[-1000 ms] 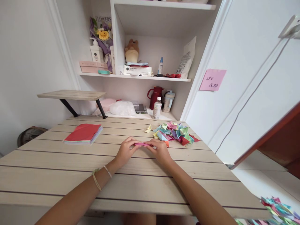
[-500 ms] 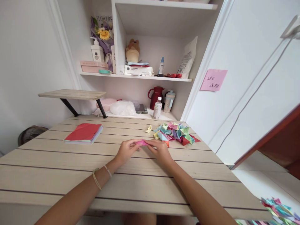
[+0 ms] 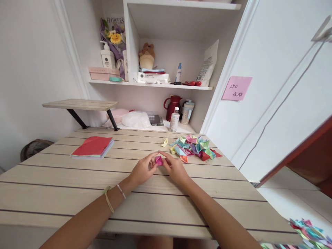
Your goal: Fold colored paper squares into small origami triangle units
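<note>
A small folded piece of pink origami paper [image 3: 158,160] is held just over the table between my two hands. My left hand [image 3: 143,168] pinches its left side with curled fingers. On the right side, the thumb and fingers of my right hand [image 3: 177,168] grip it, and both index fingertips nearly meet above it. Just right of my hands lies a pile of folded paper pieces [image 3: 197,147] in many colours. A single yellow folded piece [image 3: 165,142] lies a little apart from that pile. To the left sits a stack of square paper [image 3: 90,147], red on top.
The slatted wooden table [image 3: 124,207] carries a small raised shelf [image 3: 80,103] at its back left. Behind stand a bottle [image 3: 174,120], a dark red jug [image 3: 172,107] and a tumbler [image 3: 187,112]. More folded paper [image 3: 310,230] lies low at the far right.
The pink paper has turned from a flat, narrow shape to a squarer face with visible creases. My fingers have shifted around it, with index fingers now raised above.
</note>
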### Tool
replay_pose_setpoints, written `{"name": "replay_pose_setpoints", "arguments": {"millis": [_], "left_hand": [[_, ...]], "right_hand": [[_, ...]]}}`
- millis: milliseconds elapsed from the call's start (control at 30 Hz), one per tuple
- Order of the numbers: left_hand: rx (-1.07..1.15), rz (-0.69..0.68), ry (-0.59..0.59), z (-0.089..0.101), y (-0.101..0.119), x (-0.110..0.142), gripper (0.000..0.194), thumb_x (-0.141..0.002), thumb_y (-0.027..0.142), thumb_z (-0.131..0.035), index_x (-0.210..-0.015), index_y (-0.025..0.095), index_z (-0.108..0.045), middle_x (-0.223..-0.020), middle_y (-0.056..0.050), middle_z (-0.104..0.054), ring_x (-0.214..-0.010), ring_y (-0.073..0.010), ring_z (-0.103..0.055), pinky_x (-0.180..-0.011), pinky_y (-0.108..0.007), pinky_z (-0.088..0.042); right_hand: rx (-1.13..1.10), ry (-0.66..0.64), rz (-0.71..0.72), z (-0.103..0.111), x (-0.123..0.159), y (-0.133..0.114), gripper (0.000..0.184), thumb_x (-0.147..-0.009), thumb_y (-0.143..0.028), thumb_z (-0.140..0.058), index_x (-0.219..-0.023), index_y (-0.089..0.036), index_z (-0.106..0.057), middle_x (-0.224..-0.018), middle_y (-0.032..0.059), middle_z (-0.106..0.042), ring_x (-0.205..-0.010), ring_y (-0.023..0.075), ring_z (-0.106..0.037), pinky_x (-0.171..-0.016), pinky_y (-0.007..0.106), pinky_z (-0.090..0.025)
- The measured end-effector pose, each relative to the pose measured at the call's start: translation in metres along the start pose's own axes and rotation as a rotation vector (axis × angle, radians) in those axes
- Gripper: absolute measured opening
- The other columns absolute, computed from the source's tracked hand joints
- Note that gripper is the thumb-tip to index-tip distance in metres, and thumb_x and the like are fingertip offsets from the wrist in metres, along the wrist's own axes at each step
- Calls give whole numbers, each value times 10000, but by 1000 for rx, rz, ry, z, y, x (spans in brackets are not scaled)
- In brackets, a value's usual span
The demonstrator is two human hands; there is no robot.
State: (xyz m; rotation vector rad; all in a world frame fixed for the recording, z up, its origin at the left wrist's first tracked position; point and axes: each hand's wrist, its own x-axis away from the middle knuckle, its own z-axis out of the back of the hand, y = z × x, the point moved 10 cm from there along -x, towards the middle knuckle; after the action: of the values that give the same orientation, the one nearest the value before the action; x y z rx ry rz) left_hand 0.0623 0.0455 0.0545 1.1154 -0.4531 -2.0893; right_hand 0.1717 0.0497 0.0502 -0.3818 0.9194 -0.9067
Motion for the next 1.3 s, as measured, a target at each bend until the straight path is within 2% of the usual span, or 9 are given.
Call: {"name": "replay_pose_setpoints", "arguments": {"millis": [267,400,500,600,700,767,900,1133,1300], "left_hand": [[133,-47,7,5,13,-4,132,-770,249,-539,-877,193,-593,-886,-60,-577,-856,-155,-544,-780,-299,-441],[334,197,180,14,-27,-1,269,-721,308,-596,-953,177,-553,-909,-61,-596,-784,-142,-581,-689,-278,-483],[429,294,94,-1,-45,0,229,-721,339,-589,-842,145,-598,-827,-61,-646,-743,-151,-607,-700,-281,-486],[419,268,40,-4,-43,0,227,-747,354,-552,-771,140,-622,-773,-57,-665,-732,-165,-616,-707,-284,-485],[238,174,40,4,-29,-2,215,-769,345,-527,-774,157,-631,-754,-51,-656,-707,-159,-601,-675,-275,-477],[82,92,9,7,-17,-4,194,-778,323,-519,-768,173,-641,-756,-51,-645,-715,-158,-583,-681,-277,-461],[-44,-4,-45,5,-2,-4,169,-790,288,-508,-776,201,-652,-797,-50,-634,-775,-166,-564,-729,-291,-438],[-34,-7,-103,-2,-2,-3,204,-803,291,-480,-762,200,-659,-757,-49,-635,-725,-162,-562,-699,-281,-433],[29,86,-53,1,-13,-3,193,-767,315,-525,-711,185,-656,-709,-40,-638,-665,-151,-557,-623,-253,-428]], "right_hand": [[-430,11,-72,-6,-3,8,200,-815,-284,-451,-943,-186,-571,-867,63,-647,-774,166,-608,-698,304,-498],[-577,36,-143,-11,-4,20,188,-770,-352,-536,-859,-193,-487,-782,48,-633,-725,159,-617,-677,295,-503],[-611,8,-163,-15,-3,22,250,-770,-351,-541,-937,-205,-425,-760,34,-639,-749,166,-630,-672,300,-502],[-533,-44,-129,-14,-1,14,362,-790,-317,-517,-1105,-208,-377,-812,43,-653,-791,170,-634,-693,314,-500],[-330,-21,-77,-2,-2,6,419,-781,-303,-527,-1176,-222,-412,-937,62,-641,-815,164,-623,-691,302,-500],[-157,12,-31,6,-3,0,354,-764,-305,-551,-1109,-235,-515,-977,62,-631,-808,167,-612,-675,295,-496],[53,-4,61,8,-4,-8,150,-773,-256,-549,-879,-233,-652,-815,37,-661,-742,165,-597,-682,290,-469],[48,-97,12,-4,-1,-3,157,-782,-275,-524,-800,-216,-669,-720,28,-664,-655,157,-588,-603,255,-452],[-9,-84,-10,0,-3,-2,157,-772,-285,-539,-773,-213,-678,-732,36,-659,-683,160,-586,-605,256,-454]]}}
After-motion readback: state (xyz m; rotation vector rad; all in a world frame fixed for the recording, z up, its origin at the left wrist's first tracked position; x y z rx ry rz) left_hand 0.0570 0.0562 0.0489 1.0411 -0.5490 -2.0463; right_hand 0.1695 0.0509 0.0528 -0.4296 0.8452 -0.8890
